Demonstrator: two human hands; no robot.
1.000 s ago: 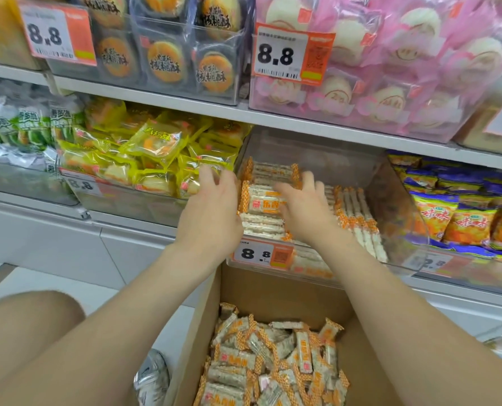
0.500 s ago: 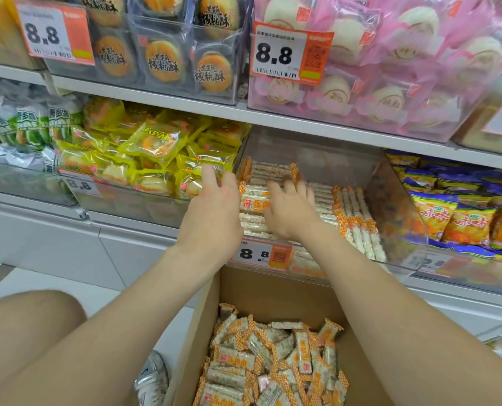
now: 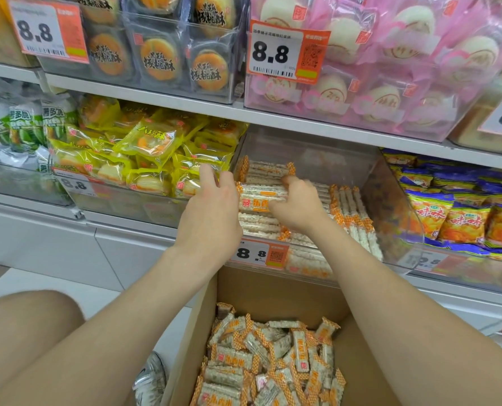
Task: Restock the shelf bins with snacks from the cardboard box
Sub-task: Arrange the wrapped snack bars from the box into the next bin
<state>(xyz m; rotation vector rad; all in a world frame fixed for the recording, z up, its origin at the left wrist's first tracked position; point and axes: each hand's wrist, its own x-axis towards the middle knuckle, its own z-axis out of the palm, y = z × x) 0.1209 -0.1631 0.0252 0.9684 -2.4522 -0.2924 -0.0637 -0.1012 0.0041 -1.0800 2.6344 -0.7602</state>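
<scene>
— Where do we stand with the clear bin (image 3: 390,200)?

— Partway, we'd judge. At its left wall, just beside the yellow packs (image 3: 156,159) next door, we have a stack of bars (image 3: 258,222) laid crosswise. Our left hand (image 3: 211,209) is at the stack's left end, fingers fairly straight and together. The thumb is hidden, so we can't say whether it pinches anything.

— And the one we're placing?

— The snack bar (image 3: 260,197) lies on top of that stack, between our hands. Our right hand (image 3: 298,208) has its fingers curled down over the bar's right end. Right of that, a row of bars (image 3: 352,212) stands on edge, running front to back.

— Room left?

— Plenty. The bin's back right corner is bare up to its right wall, with the blue-and-orange bags (image 3: 460,218) beyond. The upper shelf (image 3: 302,124) hangs low over the bin's rear, so we'd go in over the front rim.

— And the supply?

— The cardboard box (image 3: 273,291), below the bin's front edge, holds a deep heap of loose bars (image 3: 273,361). Most of the work is ahead of us.
</scene>
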